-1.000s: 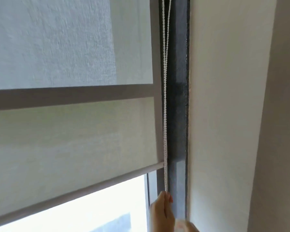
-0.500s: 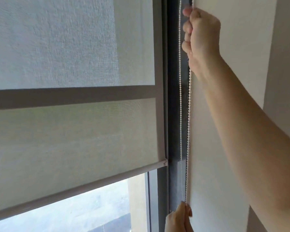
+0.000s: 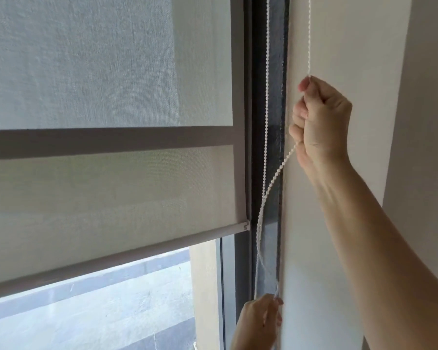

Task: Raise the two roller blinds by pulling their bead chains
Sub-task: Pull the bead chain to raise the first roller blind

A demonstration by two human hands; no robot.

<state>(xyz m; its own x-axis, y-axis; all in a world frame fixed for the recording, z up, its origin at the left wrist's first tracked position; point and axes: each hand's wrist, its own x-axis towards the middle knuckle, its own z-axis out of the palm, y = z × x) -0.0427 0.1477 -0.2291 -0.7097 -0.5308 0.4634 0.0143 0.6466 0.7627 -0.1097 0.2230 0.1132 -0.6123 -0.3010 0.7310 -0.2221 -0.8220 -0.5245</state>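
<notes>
A pale mesh roller blind covers most of the window, its grey bottom bar slanting up to the right. A white bead chain hangs along the dark frame beside it. My right hand is fisted on one strand of the chain, which runs taut up from the fist; below the fist it sags down to the left. My left hand pinches the chain's lower end at the bottom edge. Only one blind is visible.
The dark window frame stands between the blind and a plain cream wall on the right. Below the bottom bar, glass shows a grey outdoor surface and a beige column.
My right hand has come down along the chain from the top of the view to mid-height. The strand below it has gone slack. The bottom bar sits about where it was.
</notes>
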